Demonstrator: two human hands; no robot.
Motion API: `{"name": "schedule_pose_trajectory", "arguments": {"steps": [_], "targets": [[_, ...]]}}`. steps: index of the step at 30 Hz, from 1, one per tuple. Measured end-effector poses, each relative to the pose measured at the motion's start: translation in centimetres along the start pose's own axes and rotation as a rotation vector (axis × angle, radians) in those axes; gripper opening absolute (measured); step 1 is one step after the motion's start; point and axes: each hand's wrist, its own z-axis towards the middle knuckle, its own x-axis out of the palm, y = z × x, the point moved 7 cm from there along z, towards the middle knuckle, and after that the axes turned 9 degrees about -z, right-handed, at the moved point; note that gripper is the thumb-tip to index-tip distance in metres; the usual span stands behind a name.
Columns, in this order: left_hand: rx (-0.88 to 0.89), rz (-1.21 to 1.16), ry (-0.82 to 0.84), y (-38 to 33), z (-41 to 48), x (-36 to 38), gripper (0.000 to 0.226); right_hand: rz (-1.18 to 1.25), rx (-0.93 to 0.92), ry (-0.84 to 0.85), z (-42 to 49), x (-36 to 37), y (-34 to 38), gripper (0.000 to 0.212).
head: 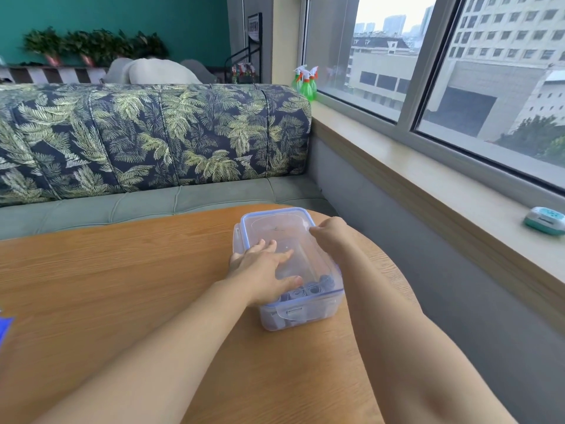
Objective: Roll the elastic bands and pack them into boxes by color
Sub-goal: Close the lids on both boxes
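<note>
So from my end the clear plastic box (301, 316) sits on the wooden table (122, 270), over toward the right edge; its blue-trimmed lid (275, 224) is on top; the rolled greyish-blue elastic bands (315, 287) are packed inside at the near end; left hand (263, 267) lies flat on the lid, fingers spread; right hand (331, 234) has its fingers curled round the lid's right edge, can't tell if it's got a latch; green spray bottles (307, 84) stand on the window sill (428, 179).
</note>
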Motion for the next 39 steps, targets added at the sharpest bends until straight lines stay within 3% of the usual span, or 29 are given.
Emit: {"name": "schedule_pose_trajectory", "arguments": {"steps": [6,9,11,13,16,23,32,35,39], "targets": [[0.011,-0.001,-0.024,0.0,0.1,0.1,0.068,0.086,-0.003,0.042,1.4,0.7,-0.8,0.011],[0.023,0.003,-0.029,0.1,0.2,-0.1,0.070,-0.041,0.008,0.021,2.4,0.2,-0.5,0.016],[0.037,-0.017,-0.026,0.4,0.3,-0.5,0.071,-0.229,-0.063,-0.035,2.9,-0.2,0.9,0.007],[0.057,-0.048,-0.033,0.9,0.3,-1.0,0.071,-0.360,-0.205,-0.092,3.3,0.2,3.2,0.027],[0.081,-0.088,-0.043,1.4,0.4,-1.5,0.066,-0.398,-0.348,-0.053,3.8,1.7,5.6,0.032],[0.117,-0.114,-0.051,2.2,1.0,-1.2,0.060,-0.467,-0.368,0.089,7.0,4.3,6.8,0.022],[0.126,-0.110,-0.045,2.4,1.3,-1.0,0.062,-0.535,-0.396,0.001,7.8,3.9,7.3,0.026],[0.125,-0.114,-0.056,2.4,1.3,-1.0,0.063,-0.668,-0.522,-0.083,6.5,4.5,8.9,0.030],[0.127,-0.116,-0.071,2.5,1.2,-0.9,0.064,-0.608,-0.617,-0.017,5.4,6.7,10.4,0.032]]}}
